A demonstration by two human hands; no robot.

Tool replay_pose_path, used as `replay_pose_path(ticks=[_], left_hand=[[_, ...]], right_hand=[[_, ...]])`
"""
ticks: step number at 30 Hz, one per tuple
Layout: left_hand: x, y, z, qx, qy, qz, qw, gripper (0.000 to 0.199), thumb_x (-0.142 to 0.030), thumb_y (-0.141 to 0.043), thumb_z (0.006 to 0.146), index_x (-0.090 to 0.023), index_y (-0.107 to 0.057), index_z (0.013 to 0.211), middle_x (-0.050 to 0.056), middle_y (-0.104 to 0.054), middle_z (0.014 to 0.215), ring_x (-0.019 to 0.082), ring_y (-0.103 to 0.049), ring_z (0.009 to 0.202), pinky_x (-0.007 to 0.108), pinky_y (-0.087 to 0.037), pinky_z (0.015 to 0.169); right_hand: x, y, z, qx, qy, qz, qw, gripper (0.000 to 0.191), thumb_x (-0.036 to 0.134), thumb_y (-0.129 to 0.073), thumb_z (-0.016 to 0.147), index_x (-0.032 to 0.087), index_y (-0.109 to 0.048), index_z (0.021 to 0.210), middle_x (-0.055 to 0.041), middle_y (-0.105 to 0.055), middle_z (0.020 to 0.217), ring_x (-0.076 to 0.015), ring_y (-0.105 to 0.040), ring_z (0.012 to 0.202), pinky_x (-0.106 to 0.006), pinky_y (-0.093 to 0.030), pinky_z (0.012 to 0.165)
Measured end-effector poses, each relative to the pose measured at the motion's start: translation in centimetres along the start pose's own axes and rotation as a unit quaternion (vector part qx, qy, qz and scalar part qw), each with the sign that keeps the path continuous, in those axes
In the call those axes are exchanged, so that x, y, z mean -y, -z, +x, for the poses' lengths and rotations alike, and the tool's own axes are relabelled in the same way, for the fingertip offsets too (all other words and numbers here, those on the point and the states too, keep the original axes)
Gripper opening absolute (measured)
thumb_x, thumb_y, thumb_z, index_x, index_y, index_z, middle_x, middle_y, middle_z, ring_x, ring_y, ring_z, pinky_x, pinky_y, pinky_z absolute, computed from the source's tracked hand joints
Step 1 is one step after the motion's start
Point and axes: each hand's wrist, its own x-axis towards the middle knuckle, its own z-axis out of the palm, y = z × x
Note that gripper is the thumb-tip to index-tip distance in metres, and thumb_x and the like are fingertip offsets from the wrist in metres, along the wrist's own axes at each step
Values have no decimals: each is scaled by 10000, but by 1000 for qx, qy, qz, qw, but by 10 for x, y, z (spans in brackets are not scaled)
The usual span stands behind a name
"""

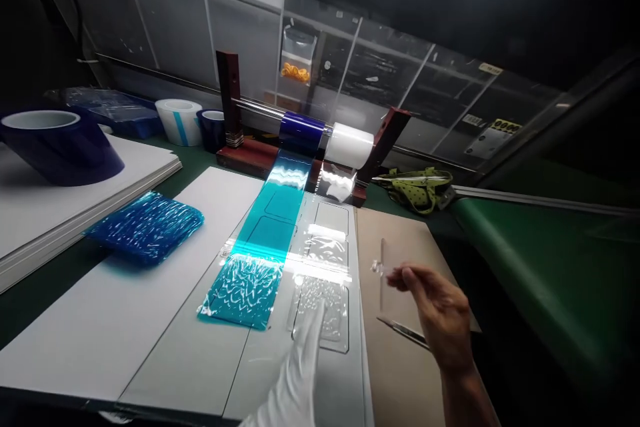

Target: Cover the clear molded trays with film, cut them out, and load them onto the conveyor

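My left hand [306,337], in a white glove, presses flat on a clear film strip [323,280] that runs down from a white roll [353,145] on a red-brown stand. Beside it a blue film strip [260,253] runs from a blue roll [302,130] over a grey plate [200,360]. My right hand [440,317] is bare and hovers over a brown board [400,360]. It pinches a small clear scrap [377,268] at its fingertips and also holds metal tweezers [403,330].
A pile of crumpled blue film [145,225] lies on a white sheet at left. A large blue tape roll [55,143] rests on stacked white boards. Two smaller rolls [180,120] stand behind. A green pouch [417,187] lies right of the stand. Clear panels wall the back.
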Motion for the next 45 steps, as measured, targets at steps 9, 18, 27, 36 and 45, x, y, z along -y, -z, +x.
replay_pose_path(ticks=[9,18,27,36,45], left_hand=[[-18,-27,-12,-85,-126,233,961,1142,-551,-747,580,-247,-130,1491,133,-333,1482,375,-291,1373,548,-214,1138],[-17,-33,-26,-171,-159,523,820,1020,-401,-706,465,-183,-366,1401,186,-427,1255,400,-429,1139,528,-384,949],[-47,-33,-20,-45,-36,721,691,821,-461,-576,580,-73,-504,1300,202,-561,941,338,-522,773,512,-388,702],[-21,-35,-29,-160,-190,554,795,1095,-401,-649,517,-150,-177,1473,224,-421,1333,489,-388,1217,628,-323,976],[2,-45,-23,-154,-219,471,840,1149,-463,-658,573,-139,-45,1490,219,-392,1378,421,-370,1279,581,-319,1027]], right_hand=[[27,-1,-111,16,-110,319,941,249,448,-597,868,245,-734,823,-47,-717,731,-170,-660,644,-284,-543,613],[27,-6,-122,77,-127,67,987,475,526,-370,949,150,-661,936,72,-319,495,-103,-336,444,-226,-278,449],[42,-32,-123,9,229,-351,908,331,178,-416,939,179,-564,643,-2,-522,482,-114,-451,400,-278,-214,480],[43,-12,-128,45,-121,77,989,424,497,-443,920,166,-639,742,48,-396,457,-82,-329,394,-218,-218,414],[49,-11,-127,34,-133,50,989,427,540,-472,883,184,-602,686,60,-329,463,-83,-274,412,-232,-191,436]])
